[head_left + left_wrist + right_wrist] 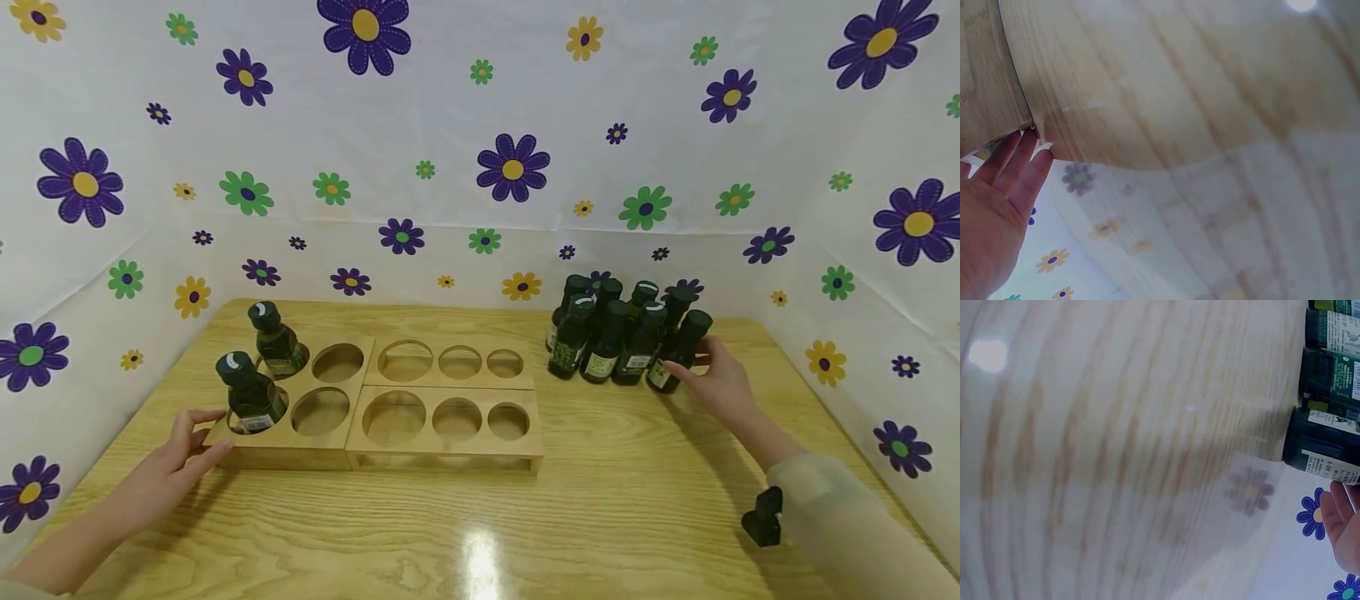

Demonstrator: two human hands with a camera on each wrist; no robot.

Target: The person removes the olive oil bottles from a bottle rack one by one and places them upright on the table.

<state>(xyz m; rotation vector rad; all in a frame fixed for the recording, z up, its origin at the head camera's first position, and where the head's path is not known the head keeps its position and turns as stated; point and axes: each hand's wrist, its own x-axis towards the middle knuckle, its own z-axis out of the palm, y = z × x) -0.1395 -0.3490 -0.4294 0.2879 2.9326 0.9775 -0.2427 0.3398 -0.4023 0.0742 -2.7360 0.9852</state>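
My left hand (172,462) touches the front left corner of a light wooden rack (315,446) with round holes. Its fingers (1015,164) lie fairly straight along the rack's edge in the left wrist view. Two dark green bottles with black caps stand in the rack's left holes, a front bottle (253,400) and a rear bottle (279,342). At the right, my right hand (716,383) holds the nearest dark bottle (678,354) of a cluster, its thumb across the label. The right wrist view shows fingers (1330,512) against that bottle's side; the thumb is hidden there.
Several other dark bottles (603,346) stand close together left of the held one. A second rack section (442,458) with holes of differing sizes adjoins the first. The wooden table (360,533) meets a flowered white cloth (442,100) at the back and sides.
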